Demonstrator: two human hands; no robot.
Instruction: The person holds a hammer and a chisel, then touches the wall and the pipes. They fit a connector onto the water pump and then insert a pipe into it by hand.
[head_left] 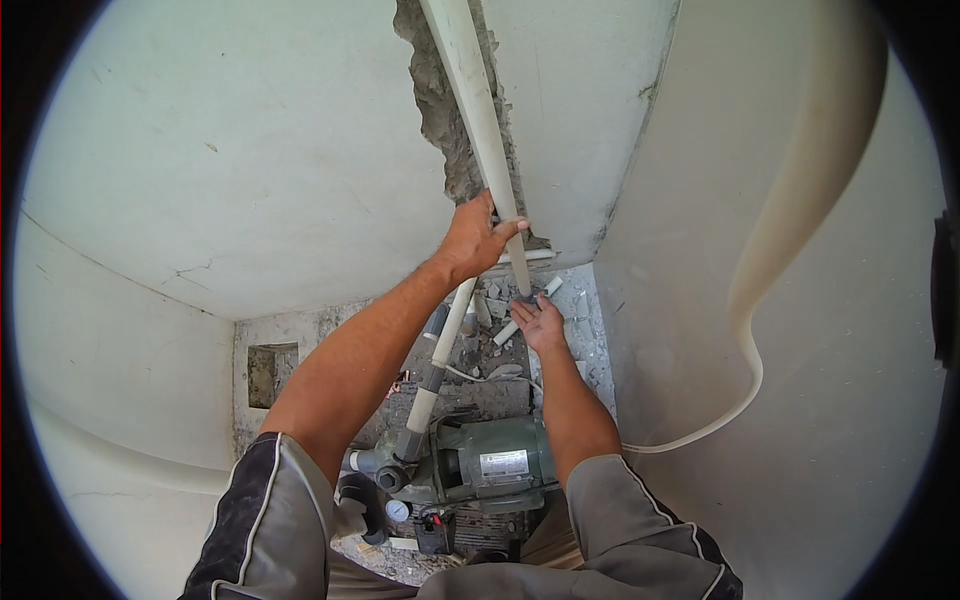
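- Head view: our left hand is wrapped around a long white pipe that runs up a rough channel cut into the plastered wall.
- Our right hand is lower down, fingers spread and grasping nothing, hovering just over a short pipe offcut lying among rubble on the floor.
- Below the left hand, a second pipe section slants down to a grey fitting on the green pump, which sits on the floor between our knees.
- A cream hose curves down the right-hand wall and reaches toward the pump.
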